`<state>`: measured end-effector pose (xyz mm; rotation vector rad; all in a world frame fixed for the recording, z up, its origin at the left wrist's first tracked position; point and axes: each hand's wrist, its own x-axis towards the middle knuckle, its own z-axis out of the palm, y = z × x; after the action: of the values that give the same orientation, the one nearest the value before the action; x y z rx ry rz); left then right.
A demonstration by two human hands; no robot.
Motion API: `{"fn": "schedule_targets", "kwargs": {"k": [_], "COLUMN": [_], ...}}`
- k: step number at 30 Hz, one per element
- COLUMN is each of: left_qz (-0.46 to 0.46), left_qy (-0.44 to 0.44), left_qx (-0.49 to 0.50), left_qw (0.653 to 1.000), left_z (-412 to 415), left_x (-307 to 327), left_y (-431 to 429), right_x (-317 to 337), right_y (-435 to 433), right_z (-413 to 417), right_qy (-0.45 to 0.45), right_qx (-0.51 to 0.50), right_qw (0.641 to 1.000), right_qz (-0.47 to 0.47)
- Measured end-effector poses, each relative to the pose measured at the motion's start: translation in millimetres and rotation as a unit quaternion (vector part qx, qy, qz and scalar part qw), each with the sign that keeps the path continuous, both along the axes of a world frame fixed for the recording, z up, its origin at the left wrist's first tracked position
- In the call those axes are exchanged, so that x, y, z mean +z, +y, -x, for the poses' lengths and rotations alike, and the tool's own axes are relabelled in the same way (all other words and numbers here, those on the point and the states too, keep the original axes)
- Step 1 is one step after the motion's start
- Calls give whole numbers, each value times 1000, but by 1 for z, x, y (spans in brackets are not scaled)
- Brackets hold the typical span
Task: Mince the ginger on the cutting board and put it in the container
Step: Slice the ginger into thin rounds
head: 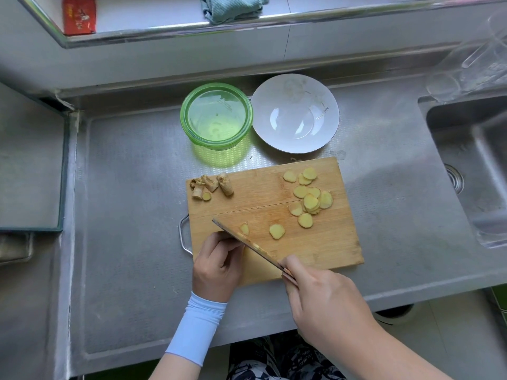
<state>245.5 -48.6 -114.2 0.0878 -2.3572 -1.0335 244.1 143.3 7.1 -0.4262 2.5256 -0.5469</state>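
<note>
The handle of the knife (247, 242) is almost wholly buried in the right hand (326, 300), which grips it at the near edge of the cutting board (274, 209). The blade screens the curled fingertips of the left hand (216, 267); whether they pinch anything cannot be told. That hand covers the board's near-left corner. The sink (466, 149) is cut off by the right edge, the clear glassware (477, 61) at the counter's far-right corner is blurred and cropped, and the red packet (79, 15) and cloth (230, 8) run out at the top. Lettering on the plate (263, 105) is too small to read.
</note>
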Motion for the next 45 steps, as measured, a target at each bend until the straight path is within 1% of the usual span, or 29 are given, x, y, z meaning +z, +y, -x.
{"fn": "schedule_targets", "kwargs": {"k": [8,15,20,45], "left_qz": [1,12,3,-7], "left_qy": [15,-3,-15,-12], "left_qx": [-5,2,6,1], "left_qw": [1000,1000,1000,1000], "left_z": [-1,0,1,0], "left_x": [-2,-2,1,0], "left_y": [-1,-1,0,-1], "right_x": [4,7,7,-3], "right_y": [-1,-5,-8,-20], "right_z": [2,6,11,23], "right_qy": [-17,-22,-22,-19], "right_qx": [0,2,9,17], "right_qw": [1000,1000,999,999], "right_qz": [-10,-20,-22,-38]}}
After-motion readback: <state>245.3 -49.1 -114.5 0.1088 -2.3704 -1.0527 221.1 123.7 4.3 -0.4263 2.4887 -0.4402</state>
